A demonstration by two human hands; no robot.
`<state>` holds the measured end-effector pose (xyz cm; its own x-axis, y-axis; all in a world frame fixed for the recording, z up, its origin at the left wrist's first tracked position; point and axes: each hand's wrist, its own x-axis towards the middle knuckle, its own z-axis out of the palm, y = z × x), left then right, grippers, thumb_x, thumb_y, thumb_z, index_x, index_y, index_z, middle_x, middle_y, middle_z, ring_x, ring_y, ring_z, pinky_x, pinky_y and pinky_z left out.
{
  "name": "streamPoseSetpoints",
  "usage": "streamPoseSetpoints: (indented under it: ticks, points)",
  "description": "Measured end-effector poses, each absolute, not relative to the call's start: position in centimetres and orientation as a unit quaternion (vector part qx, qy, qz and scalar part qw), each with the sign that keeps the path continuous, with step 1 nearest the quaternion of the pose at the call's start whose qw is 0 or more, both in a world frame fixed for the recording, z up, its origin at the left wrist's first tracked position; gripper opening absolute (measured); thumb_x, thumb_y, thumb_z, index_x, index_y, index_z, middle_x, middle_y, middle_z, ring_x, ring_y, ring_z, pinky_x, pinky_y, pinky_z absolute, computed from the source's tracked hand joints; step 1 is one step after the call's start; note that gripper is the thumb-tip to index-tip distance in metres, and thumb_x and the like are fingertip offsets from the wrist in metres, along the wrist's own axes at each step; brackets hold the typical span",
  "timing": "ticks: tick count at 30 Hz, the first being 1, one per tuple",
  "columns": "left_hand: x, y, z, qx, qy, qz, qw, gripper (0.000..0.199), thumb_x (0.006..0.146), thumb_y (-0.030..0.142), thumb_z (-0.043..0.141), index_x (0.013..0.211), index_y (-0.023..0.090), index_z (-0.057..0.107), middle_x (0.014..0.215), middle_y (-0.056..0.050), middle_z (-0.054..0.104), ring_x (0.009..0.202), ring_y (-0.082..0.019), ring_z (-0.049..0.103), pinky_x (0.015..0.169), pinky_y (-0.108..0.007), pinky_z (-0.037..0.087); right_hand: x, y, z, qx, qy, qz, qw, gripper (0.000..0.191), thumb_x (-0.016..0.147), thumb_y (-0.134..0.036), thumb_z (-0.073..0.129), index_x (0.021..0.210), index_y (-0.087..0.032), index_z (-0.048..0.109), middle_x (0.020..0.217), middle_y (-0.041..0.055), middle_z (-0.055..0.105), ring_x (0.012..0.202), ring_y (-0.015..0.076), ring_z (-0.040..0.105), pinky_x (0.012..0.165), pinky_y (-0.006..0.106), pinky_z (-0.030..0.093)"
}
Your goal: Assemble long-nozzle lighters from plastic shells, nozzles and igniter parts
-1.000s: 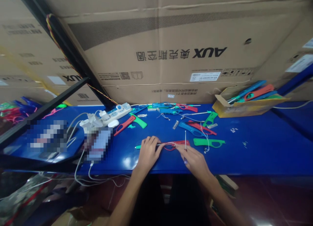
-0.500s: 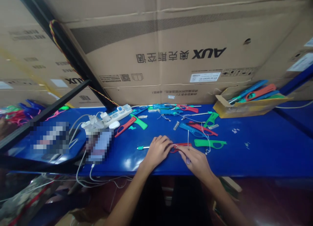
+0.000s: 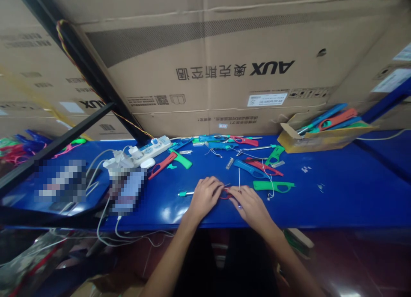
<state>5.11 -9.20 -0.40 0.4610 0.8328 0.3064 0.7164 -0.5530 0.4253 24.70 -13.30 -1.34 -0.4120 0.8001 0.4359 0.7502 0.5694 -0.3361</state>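
Observation:
On the blue tabletop, my left hand (image 3: pixel 204 197) is closed around a red long-nosed lighter (image 3: pixel 225 195). The lighter's metal tube ends in a green tip (image 3: pixel 182 194) that sticks out to the left of that hand. My right hand (image 3: pixel 251 203) sits close beside it, fingers curled over the red handle. It also holds a thin screwdriver (image 3: pixel 239 177), its shaft pointing away from me. Most of the red body is hidden beneath my fingers. Just right of my right hand lies a green lighter shell (image 3: pixel 272 186) with a white wire (image 3: pixel 272 183) across it.
Several lighters and parts, including a blue shell (image 3: pixel 248 168) and a red one (image 3: pixel 162 164), lie further back. A small carton (image 3: pixel 324 144) holds lighters at the back right. A power strip (image 3: pixel 157 150) and a charging phone (image 3: pixel 130 190) are at left. Large cardboard boxes (image 3: pixel 205 40) form the back wall.
My right hand has moved left with the screwdriver, nearer my left hand, and now covers more of the red lighter. The left hand stays in about the same place. The view has shifted slightly.

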Motion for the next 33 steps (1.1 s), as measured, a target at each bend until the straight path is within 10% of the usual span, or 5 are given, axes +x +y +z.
streamPoseSetpoints:
  ticks: [33]
  points:
    - [4.9, -9.4, 0.2, 0.822, 0.47, 0.31, 0.085, 0.018, 0.1, 0.034, 0.055, 0.095, 0.022, 0.068, 0.1, -0.003, 0.069, 0.096, -0.019, 0.061, 0.087, -0.035, 0.041, 25.9, -13.3, -1.0, -0.488, -0.733, 0.195, 0.433, 0.024, 0.094, -0.029, 0.06, 0.118, -0.029, 0.065, 0.109, 0.0055, 0.071, 0.104, 0.0232, 0.065, 0.092, 0.041, 0.055]
